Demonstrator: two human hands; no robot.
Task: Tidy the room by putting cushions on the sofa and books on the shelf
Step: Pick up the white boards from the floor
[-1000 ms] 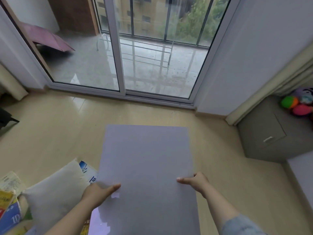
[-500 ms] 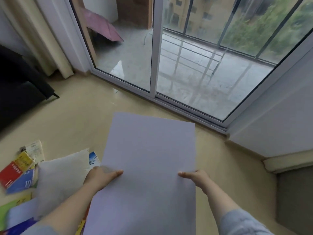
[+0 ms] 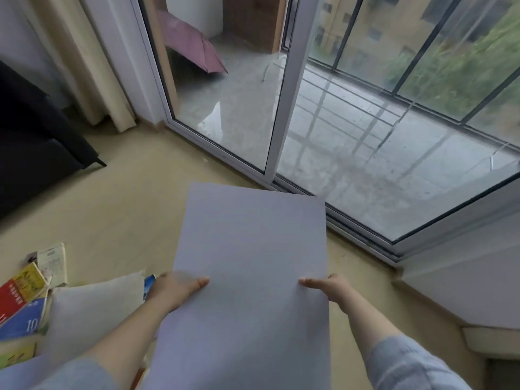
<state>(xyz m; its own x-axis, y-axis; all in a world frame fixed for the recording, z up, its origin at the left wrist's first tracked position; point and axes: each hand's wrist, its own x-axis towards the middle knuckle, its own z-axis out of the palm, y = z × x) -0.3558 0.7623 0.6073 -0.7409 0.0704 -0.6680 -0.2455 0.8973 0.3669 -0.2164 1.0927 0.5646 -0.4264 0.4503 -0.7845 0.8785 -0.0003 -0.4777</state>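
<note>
Left hand (image 3: 174, 291): grips the left edge of the flat lilac item (image 3: 253, 243); the thumb lies on top and the other fingers are hidden under it.
Right hand (image 3: 332, 288): grips the right edge in the same way, thumb on top.
Flat lilac item: held in the air between the 2 hands, above the floor (image 3: 126, 198), with its far edge toward the glass door (image 3: 284, 94). I cannot tell whether it is a cushion.
White cushion (image 3: 92, 311): lies on the floor at the lower left, just beside the left forearm.
Books (image 3: 22, 305): a loose heap on the floor, touching the cushion's left side; 1 is red and yellow, 1 is blue.
Sofa (image 3: 33, 142): black, at the left edge, well apart from the hands.
Curtain (image 3: 78, 60): beige, hangs between sofa and door.
Umbrella (image 3: 194, 49): pink, lies open behind the glass.
</note>
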